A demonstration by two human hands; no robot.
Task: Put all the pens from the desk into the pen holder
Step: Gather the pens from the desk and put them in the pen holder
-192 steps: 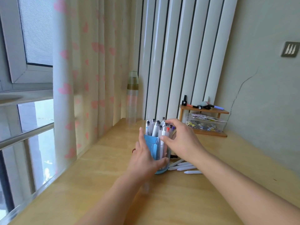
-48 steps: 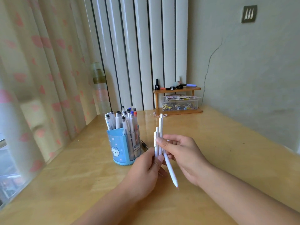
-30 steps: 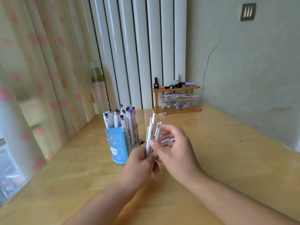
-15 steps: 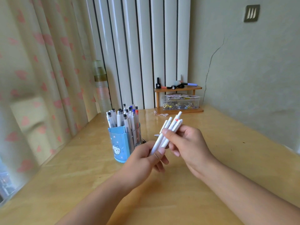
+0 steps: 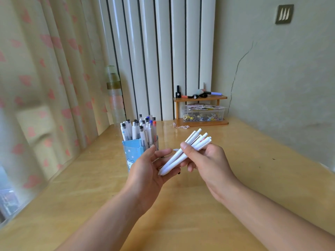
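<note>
Head view: the right hand (image 5: 208, 160) pinches a bundle of slim white plastic pens (image 5: 184, 151), held slanted above the wooden table (image 5: 235, 196). The left hand (image 5: 150, 167) lies relaxed under their tips, gripping nothing. The blue cartoon-printed pen holder (image 5: 133, 153), already crowded, stands just beyond. Best to square the tips against the left palm, then lower the bundle tips-first into a gap.
</note>
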